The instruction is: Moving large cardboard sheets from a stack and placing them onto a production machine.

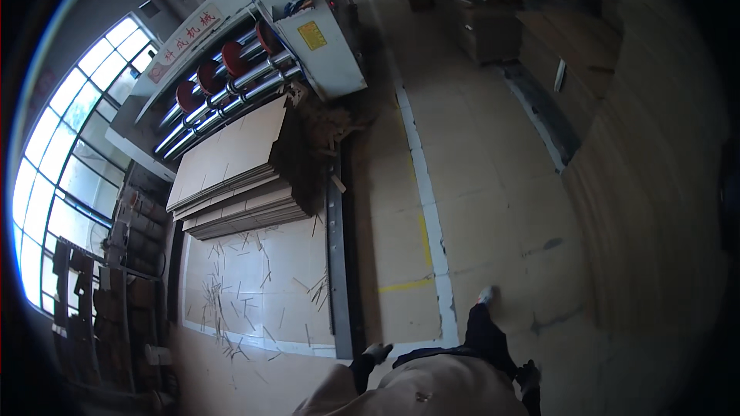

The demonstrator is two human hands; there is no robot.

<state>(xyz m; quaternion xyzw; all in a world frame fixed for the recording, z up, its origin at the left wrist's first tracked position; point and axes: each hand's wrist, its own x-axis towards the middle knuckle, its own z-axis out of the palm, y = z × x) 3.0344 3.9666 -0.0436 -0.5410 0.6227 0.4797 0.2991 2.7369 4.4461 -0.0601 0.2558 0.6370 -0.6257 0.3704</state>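
My left hand (378,353) hangs low beside my body, at the end of a dark cuff below a beige sleeve. It is small and dim, and I cannot make out anything held in it. On the other side, my right hand (528,376) hangs down too, dark and blurred, with its fingers not distinguishable. Neither hand touches anything that I can see. Nearest to the left hand is the dark metal rail (339,262) along the floor. One foot in a light shoe (487,295) is stretched forward on the floor.
A stack of flat cardboard sheets (231,150) lies before a machine with metal rollers (231,85) and red discs. Cardboard strips (220,308) litter the floor. A white line (422,177) runs ahead. Cardboard stacks (493,35) stand far right; a shelf (108,323) stands left.
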